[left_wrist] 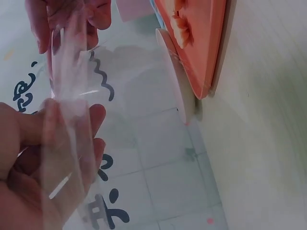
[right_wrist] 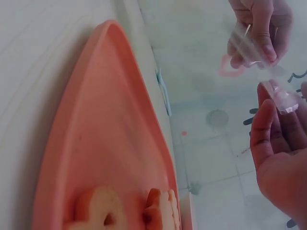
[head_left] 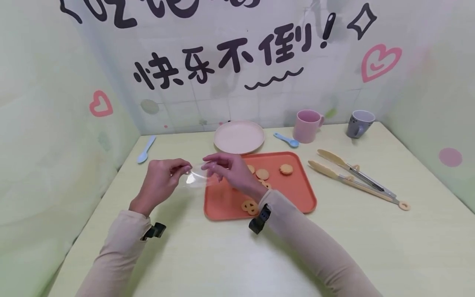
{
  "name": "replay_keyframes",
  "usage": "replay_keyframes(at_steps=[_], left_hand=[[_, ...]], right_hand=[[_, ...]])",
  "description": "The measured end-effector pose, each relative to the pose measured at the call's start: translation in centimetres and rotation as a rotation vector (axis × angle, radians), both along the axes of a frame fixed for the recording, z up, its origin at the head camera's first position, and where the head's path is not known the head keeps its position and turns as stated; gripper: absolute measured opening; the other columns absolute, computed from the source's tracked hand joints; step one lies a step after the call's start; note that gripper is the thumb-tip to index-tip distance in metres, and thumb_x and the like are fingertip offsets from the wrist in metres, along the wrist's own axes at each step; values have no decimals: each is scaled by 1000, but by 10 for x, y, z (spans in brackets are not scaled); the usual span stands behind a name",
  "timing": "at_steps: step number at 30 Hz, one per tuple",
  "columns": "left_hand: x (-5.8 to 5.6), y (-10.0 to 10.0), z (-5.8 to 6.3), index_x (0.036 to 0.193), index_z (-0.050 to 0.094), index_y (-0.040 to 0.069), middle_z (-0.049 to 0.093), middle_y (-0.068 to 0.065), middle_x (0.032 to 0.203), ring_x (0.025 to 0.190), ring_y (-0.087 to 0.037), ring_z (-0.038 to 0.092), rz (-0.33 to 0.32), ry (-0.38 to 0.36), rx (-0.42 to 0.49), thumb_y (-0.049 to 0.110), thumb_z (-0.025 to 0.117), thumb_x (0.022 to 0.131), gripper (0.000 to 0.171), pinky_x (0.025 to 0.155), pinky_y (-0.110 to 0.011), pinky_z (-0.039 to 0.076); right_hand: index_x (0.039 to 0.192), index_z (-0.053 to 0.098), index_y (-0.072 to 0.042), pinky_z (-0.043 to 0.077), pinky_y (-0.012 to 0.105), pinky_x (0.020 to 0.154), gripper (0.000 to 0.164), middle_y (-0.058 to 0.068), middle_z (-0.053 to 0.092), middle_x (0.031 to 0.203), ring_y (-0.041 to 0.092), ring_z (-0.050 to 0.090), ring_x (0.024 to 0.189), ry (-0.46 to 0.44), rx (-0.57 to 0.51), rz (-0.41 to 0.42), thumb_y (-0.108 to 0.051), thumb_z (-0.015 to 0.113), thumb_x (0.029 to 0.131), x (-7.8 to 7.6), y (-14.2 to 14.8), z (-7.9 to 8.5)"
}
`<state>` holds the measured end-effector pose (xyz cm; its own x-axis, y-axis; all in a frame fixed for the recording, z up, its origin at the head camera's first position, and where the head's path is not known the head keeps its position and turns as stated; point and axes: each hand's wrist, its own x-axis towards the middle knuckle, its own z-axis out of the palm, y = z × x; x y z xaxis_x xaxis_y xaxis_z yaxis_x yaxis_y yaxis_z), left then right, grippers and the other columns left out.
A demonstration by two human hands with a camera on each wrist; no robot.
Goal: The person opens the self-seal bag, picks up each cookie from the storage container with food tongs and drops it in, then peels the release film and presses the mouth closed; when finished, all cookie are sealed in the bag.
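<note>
A thin, clear piece of plastic film [head_left: 195, 178] hangs between the two hands, left of and above the tray. My left hand [head_left: 163, 177] pinches its near edge between thumb and fingers. Loosely spread, the fingers of my right hand [head_left: 231, 171] reach in from the other side. In the right wrist view the crumpled film [right_wrist: 286, 101] lies against the right fingertips. The left wrist view shows the film [left_wrist: 72, 91] stretching as a long strip from one hand to the other. Whether it is a bag or a glove I cannot tell.
Beneath the right forearm lies an orange tray [head_left: 222, 208] with several cookies [head_left: 286, 169]. Behind it are a pink plate [head_left: 239, 136], blue spoons [head_left: 146, 150] [head_left: 287, 140], a pink mug [head_left: 307, 127] and a grey mug [head_left: 360, 123]. Tongs [head_left: 356, 181] lie to the right.
</note>
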<state>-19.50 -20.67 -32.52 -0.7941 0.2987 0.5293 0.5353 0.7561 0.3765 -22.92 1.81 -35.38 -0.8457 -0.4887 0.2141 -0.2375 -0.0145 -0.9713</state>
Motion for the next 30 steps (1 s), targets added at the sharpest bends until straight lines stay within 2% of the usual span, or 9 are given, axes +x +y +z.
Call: replay_keyframes(at_steps=[3, 6, 11, 13, 15, 19, 22, 26, 30], left_hand=[[-2, -1, 0, 92, 79, 3, 79, -9, 82, 69, -17, 71, 19, -23, -15, 5, 72, 91, 7, 63, -29, 54], [-3, -2, 0, 92, 78, 3, 78, -9, 81, 66, -16, 66, 34, -43, -21, 5, 71, 92, 8, 61, -26, 49], [-4, -1, -1, 91, 78, 3, 78, -9, 80, 69, -19, 71, 26, -67, -4, 5, 70, 93, 8, 61, -25, 48], [-4, 0, -1, 91, 78, 4, 78, -9, 81, 72, -20, 74, 22, -44, 9, 6, 70, 93, 9, 62, -25, 51], [-5, 1, -1, 91, 78, 3, 79, -10, 82, 72, -21, 74, 30, -2, 22, 6, 70, 93, 8, 62, -27, 53], [-5, -1, -2, 92, 78, 2, 79, -12, 84, 73, -23, 76, 48, 133, 66, 5, 73, 90, 6, 66, -31, 59], [-6, -4, -2, 93, 78, 2, 79, -12, 85, 74, -25, 76, 50, 229, 108, 4, 75, 88, 6, 73, -17, 56], [-6, -8, 0, 94, 78, 1, 78, -12, 87, 74, -25, 74, 39, 327, 171, 2, 75, 87, 7, 80, 0, 44], [-4, -8, 3, 95, 78, 0, 78, -14, 89, 77, -27, 73, 23, 395, 235, 0, 75, 86, 9, 84, 0, 45]], right_hand=[[131, 64, -7, 53, 27, 71, 39, 18, 73, 120, 16, 71, 94, -22, -16, 32, 1, 38, 103, -1, 4, 0], [132, 64, -9, 54, 28, 74, 47, 17, 72, 122, 18, 71, 99, -6, 0, 38, 8, 35, 99, -1, 7, 0], [126, 68, -10, 60, 34, 84, 29, 10, 75, 115, 21, 73, 101, 122, 75, -12, -2, 61, 98, -2, 10, -1], [120, 71, -8, 60, 34, 86, 24, 10, 76, 112, 21, 74, 100, 156, 92, -32, -7, 67, 96, -2, 11, 0], [115, 74, -7, 60, 28, 85, 21, 9, 77, 108, 17, 74, 96, 186, 119, -56, -7, 69, 94, -1, 10, 0], [106, 76, -6, 60, 25, 82, 17, 8, 78, 101, 14, 74, 91, 243, 175, -80, -1, 71, 91, -1, 10, -4], [102, 76, -5, 62, 31, 78, 12, 10, 78, 97, 21, 75, 87, 263, 202, -58, -3, 72, 91, -2, 11, -10], [99, 76, -10, 61, 40, 72, 8, 13, 77, 95, 34, 73, 87, 218, 227, -15, -8, 71, 94, -3, 15, -13], [98, 76, -13, 59, 30, 69, 7, 11, 77, 95, 33, 73, 87, 219, 315, -20, -11, 71, 94, -5, 20, -14]])
